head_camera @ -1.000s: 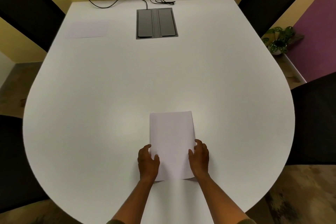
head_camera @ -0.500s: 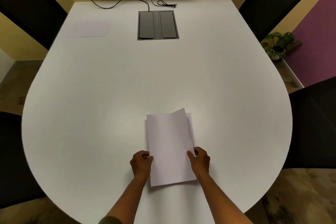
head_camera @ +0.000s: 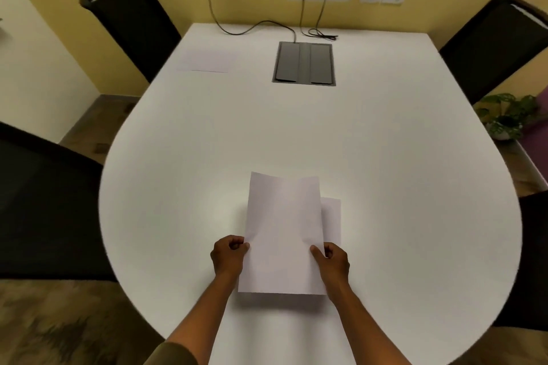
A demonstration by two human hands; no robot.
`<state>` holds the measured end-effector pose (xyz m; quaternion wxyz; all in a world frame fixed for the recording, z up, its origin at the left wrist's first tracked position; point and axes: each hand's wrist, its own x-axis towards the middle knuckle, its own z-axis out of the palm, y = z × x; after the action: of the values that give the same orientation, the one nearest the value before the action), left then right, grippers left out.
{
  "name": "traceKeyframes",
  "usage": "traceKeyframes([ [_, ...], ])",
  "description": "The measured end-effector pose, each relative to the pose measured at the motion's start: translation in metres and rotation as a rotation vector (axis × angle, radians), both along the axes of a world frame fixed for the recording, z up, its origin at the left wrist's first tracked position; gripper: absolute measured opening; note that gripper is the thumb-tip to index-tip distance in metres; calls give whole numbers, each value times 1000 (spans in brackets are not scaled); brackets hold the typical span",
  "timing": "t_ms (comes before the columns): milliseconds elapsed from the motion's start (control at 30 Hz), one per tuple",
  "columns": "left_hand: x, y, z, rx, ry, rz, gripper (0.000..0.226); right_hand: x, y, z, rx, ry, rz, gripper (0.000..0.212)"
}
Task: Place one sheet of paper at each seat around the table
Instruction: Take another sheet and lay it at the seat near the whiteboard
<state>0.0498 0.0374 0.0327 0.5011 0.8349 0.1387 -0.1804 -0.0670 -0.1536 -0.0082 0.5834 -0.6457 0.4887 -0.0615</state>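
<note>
I hold a white sheet of paper (head_camera: 283, 234) above the near part of the white table (head_camera: 385, 187). My left hand (head_camera: 229, 255) pinches its left edge and my right hand (head_camera: 332, 258) pinches its right edge. Under it, a second sheet (head_camera: 331, 221) lies flat on the table and shows past the right side of the lifted one. A third sheet (head_camera: 207, 61) lies at the far left of the table, by the far-left black chair (head_camera: 130, 21).
Black chairs stand at the far right (head_camera: 495, 47), near left (head_camera: 44, 204) and near right (head_camera: 533, 261). A grey cable box (head_camera: 304, 63) is set into the table's far middle, with cables (head_camera: 255, 28) to wall sockets. A potted plant (head_camera: 507, 115) stands at the right.
My hands have taken hold of the top sheet and lifted it off the one below, shifting it left. My head has tilted up and turned, showing more wall.
</note>
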Motion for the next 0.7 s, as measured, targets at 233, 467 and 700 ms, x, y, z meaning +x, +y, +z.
traceKeyframes([
  [233, 5, 50, 26, -16, -57, 90, 15, 25, 39, 12, 1, -76, 113, 17],
  [467, 26, 114, 47, -71, -109, 152, 6, 51, 96, 30, 5, -126, 188, 10],
  [700, 61, 188, 58, -138, -138, 86, 6, 70, 169, 46, -19, -151, 173, 12],
])
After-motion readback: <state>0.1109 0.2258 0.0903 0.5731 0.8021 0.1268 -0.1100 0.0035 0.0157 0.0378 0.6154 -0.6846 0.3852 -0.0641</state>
